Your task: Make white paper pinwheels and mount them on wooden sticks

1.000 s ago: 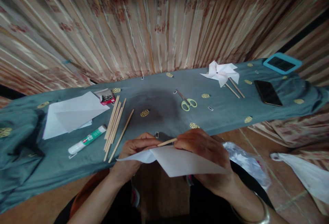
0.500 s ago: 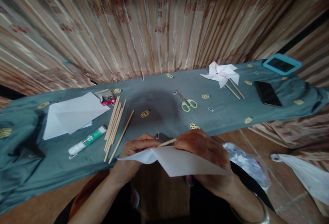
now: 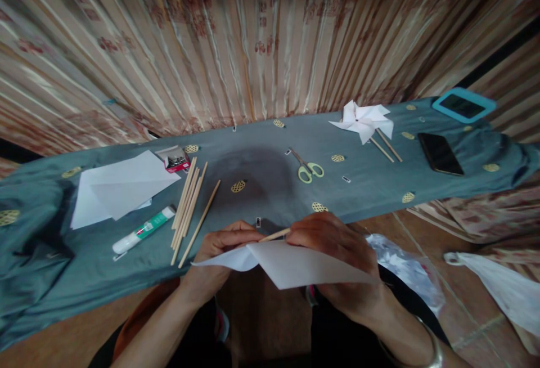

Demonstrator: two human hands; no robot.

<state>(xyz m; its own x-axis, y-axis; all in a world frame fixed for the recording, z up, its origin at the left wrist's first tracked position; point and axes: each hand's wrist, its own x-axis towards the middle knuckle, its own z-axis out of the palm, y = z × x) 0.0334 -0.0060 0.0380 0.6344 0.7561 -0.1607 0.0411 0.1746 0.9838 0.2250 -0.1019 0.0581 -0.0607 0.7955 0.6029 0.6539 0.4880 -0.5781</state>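
Low in the middle of the head view, a white paper pinwheel [image 3: 304,264] is held between my two hands, its folded blades toward me. Behind the paper a wooden stick [image 3: 275,235] shows in the gap between my hands. My left hand [image 3: 225,247] is closed at the paper's left part and the stick's left end. My right hand [image 3: 333,244] is closed round the stick's right side, with its fingers curled behind the paper. The fingertips of both hands are partly hidden, and so is the spot where stick and paper meet.
On the blue-green cloth [image 3: 270,193] lie white paper sheets [image 3: 126,188], a small box of pins [image 3: 175,160], a glue stick [image 3: 143,232], several wooden sticks [image 3: 189,205] and scissors [image 3: 307,168]. Finished pinwheels [image 3: 365,120], a phone [image 3: 440,154] and a blue-framed device [image 3: 463,105] lie right.
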